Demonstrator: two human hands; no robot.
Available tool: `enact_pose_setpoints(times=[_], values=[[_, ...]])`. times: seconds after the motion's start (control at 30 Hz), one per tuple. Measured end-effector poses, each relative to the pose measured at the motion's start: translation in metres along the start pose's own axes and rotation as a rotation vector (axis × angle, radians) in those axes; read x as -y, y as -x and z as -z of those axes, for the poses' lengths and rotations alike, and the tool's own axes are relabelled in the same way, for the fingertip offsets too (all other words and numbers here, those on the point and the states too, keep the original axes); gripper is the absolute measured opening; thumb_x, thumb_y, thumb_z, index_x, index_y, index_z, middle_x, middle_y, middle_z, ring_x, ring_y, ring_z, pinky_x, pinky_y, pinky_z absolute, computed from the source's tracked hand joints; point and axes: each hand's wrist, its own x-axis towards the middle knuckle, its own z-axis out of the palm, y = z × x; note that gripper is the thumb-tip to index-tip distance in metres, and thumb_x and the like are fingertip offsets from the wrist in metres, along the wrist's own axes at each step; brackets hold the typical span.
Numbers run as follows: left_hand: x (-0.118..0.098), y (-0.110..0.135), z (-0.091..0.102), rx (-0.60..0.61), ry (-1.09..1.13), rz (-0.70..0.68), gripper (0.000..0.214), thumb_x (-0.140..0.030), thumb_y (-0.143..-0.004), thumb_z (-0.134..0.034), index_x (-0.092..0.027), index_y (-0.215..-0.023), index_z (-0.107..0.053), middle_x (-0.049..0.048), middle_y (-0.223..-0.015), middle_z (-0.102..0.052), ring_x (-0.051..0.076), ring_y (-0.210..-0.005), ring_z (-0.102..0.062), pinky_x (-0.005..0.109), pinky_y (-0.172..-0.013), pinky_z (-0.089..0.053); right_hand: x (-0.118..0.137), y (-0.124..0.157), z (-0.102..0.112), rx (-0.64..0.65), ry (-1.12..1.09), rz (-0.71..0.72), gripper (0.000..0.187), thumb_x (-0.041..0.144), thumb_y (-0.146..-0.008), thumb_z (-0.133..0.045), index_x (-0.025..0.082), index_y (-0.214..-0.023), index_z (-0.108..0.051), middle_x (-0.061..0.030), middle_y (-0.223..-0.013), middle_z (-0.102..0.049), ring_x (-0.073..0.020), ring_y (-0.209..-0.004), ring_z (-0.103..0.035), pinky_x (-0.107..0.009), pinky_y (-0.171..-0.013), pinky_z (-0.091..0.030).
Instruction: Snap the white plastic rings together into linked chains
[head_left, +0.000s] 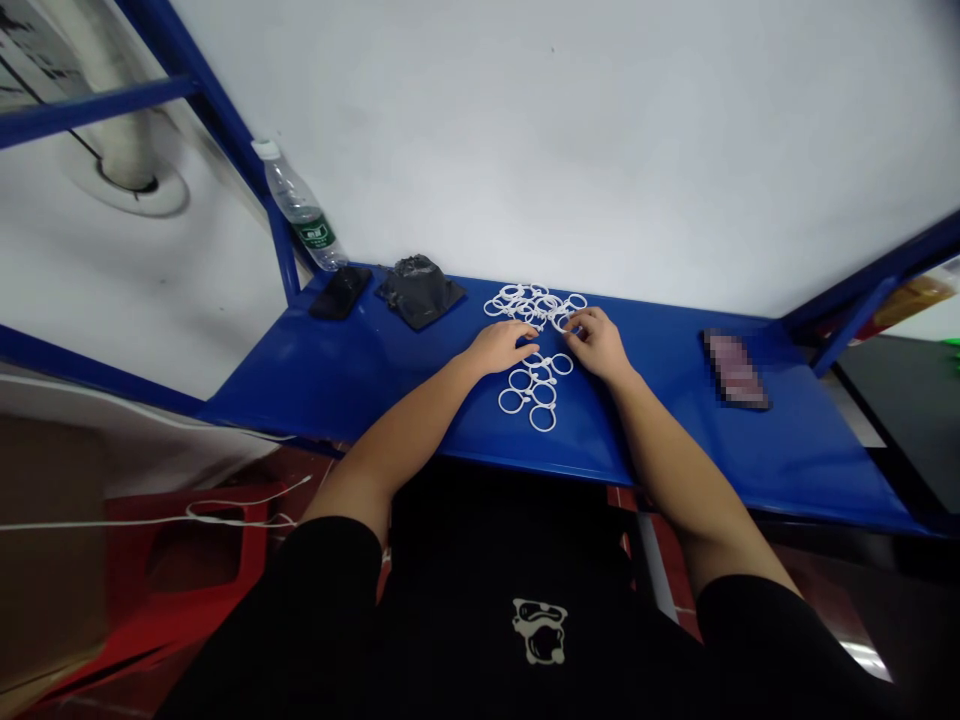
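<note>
Black shirt (480,570) filled the foreground as the left hand (501,347) and right hand (592,343), held apart, touched white plastic rings (534,305) lying ahead of and between them on a blue table (352,375); any grip could not be told.

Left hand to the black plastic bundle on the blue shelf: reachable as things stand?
Probably yes. The left hand lies at the white plastic rings, and the stretch of blue shelf towards the black plastic bundle shows nothing in the way. The rings lie on the hand's other side.
</note>
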Motion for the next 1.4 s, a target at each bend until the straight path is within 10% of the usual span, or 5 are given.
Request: enact_pose_setpoints(times=[0.7,1.0,1.23,1.4], values=[[0.001,0.001,-0.001,-0.089,0.188,0.012,0.046,-0.036,-0.119,-0.059,-0.019,-0.161,-0.066,0.0114,-0.129,-0.086,0.026,-0.116,-0.082,0.039,-0.108,-0.062,0.031,0.005,0.001,0.074,-0.079,0.15,0.011,0.031,-0.1,-0.062,0.028,-0.1,-0.073,-0.01,-0.111,-0.084,-0.0293,-0.101,-0.076,-0.046,-0.092,-0.063],[0.002,0.0,-0.012,-0.194,0.373,-0.078,0.041,-0.033,-0.11,-0.069,-0.017,-0.147,-0.074,0.006,-0.104,-0.083,0.013,-0.071,-0.069,0.028,-0.072,-0.059,0.052,0.011,0.004,0.12,-0.114,0.234,0.021,0.044,-0.103,-0.061,0.029,-0.103,-0.075,-0.0086,-0.112,-0.086,-0.0297,-0.108,-0.08,-0.048,-0.102,-0.062],[-0.008,0.003,-0.013,-0.244,0.341,-0.149,0.031,-0.021,-0.098,-0.078,-0.019,-0.129,-0.08,0.0035,-0.098,-0.08,0.007,-0.057,-0.052,0.025,-0.063,-0.051,0.048,0.016,-0.001,0.022,-0.176,0.041,0.033,0.054,-0.103,-0.065,0.027,-0.122,-0.067,-0.0119,-0.118,-0.085,-0.0288,-0.092,-0.078,-0.039,-0.067,-0.06],[-0.009,0.004,-0.01,-0.273,0.265,-0.156,0.012,-0.027,-0.103,-0.08,-0.02,-0.112,-0.084,0.001,-0.083,-0.076,0.011,-0.061,-0.057,0.028,-0.066,-0.052,0.047,0.015,-0.003,0.021,-0.179,0.124,0.02,0.046,-0.108,-0.061,0.028,-0.113,-0.069,-0.0109,-0.115,-0.085,-0.0332,-0.12,-0.081,-0.049,-0.099,-0.065]])
